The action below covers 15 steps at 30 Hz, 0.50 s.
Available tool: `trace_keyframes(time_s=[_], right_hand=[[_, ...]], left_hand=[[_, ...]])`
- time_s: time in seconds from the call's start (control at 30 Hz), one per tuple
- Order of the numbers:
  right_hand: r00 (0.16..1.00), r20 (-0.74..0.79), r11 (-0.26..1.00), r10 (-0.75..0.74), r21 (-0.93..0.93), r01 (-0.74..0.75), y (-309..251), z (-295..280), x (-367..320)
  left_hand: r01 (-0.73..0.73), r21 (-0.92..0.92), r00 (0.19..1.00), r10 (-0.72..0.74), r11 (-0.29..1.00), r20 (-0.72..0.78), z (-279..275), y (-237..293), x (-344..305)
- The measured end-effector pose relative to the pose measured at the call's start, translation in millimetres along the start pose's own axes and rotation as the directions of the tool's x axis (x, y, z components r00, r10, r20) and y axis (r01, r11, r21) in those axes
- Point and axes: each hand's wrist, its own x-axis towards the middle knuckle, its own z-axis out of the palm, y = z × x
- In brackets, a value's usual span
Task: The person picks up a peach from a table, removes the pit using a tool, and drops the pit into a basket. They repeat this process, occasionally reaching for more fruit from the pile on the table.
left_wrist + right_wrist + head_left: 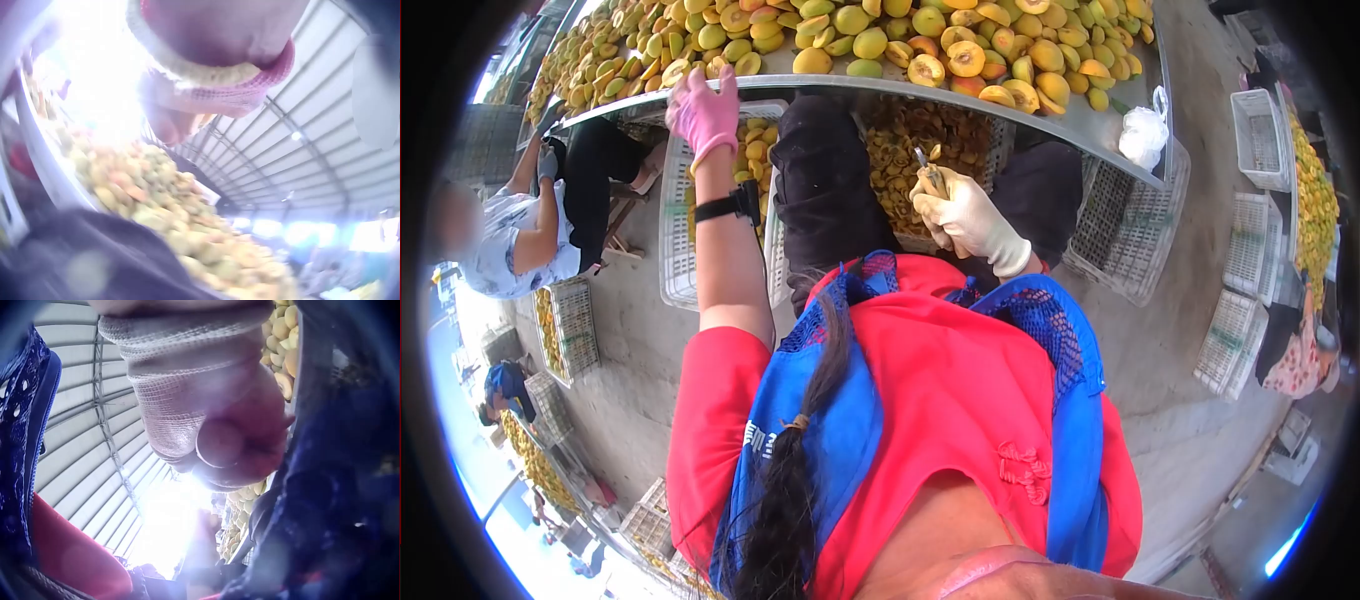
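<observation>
My left hand, in a pink glove, is at the metal table's front edge with its fingers extended toward the heap of yellow peaches, many of them halved. In the left wrist view the glove cuff and bent fingertips show against glare. Over my lap, my right hand in a white knitted glove grips a small hand tool with a short metal tip pointing up and away. Its rounded butt seems to show within the fist in the right wrist view. Below lies a crate of cut peach pieces.
A white crate with peaches stands under the table at left, and another crate at right. A white plastic bag sits on the table's right corner. Another person works at left. More stacked crates stand at far right.
</observation>
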Motion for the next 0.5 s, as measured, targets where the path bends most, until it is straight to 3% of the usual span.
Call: trace_keyframes(time_s=[0.07, 0.1, 0.13, 0.2, 0.3, 0.33, 0.43, 0.5], right_hand=[[1.000, -0.005, 1.000, -0.006, -0.028, 0.006, 1.7, 0.8, 2.8], [1.000, -0.010, 0.999, -0.008, -0.042, 0.007, 2.9, 1.0, 3.4], [1.000, -0.015, 0.998, -0.010, -0.063, 0.009, 3.1, 1.3, 3.5], [1.000, -0.026, 0.994, -0.015, -0.109, 0.012, 1.5, 2.1, 3.2], [0.998, -0.055, 0.993, -0.034, -0.115, 0.027, 0.3, 1.5, 1.6], [0.998, -0.064, 0.993, -0.025, -0.119, 0.017, -0.2, 0.9, 1.9], [0.996, -0.085, 0.992, -0.008, -0.122, -0.002, 1.0, -0.2, 0.9], [0.996, -0.091, 0.993, -0.022, -0.118, 0.011, 1.6, -1.0, 2.0]], left_hand=[[-0.044, -0.108, 0.971, 0.068, 0.993, 0.228, 9.7, 13.2, 15.1], [-0.039, -0.057, 0.914, 0.059, 0.998, 0.401, 5.4, 36.2, 18.5], [-0.086, -0.032, 0.902, 0.092, 0.996, 0.423, 25.6, 48.7, 21.8], [-0.137, -0.155, 0.712, 0.206, 0.978, 0.671, 58.4, 63.4, 39.2], [-0.202, -0.153, 0.520, 0.238, 0.967, 0.820, 90.5, 84.2, 52.7], [-0.213, -0.127, 0.595, 0.232, 0.969, 0.770, 101.1, 88.1, 50.7], [-0.275, -0.110, 0.572, 0.255, 0.955, 0.780, 88.4, 93.5, 52.4], [-0.200, -0.199, 0.629, 0.281, 0.960, 0.725, 78.6, 85.6, 44.6]])
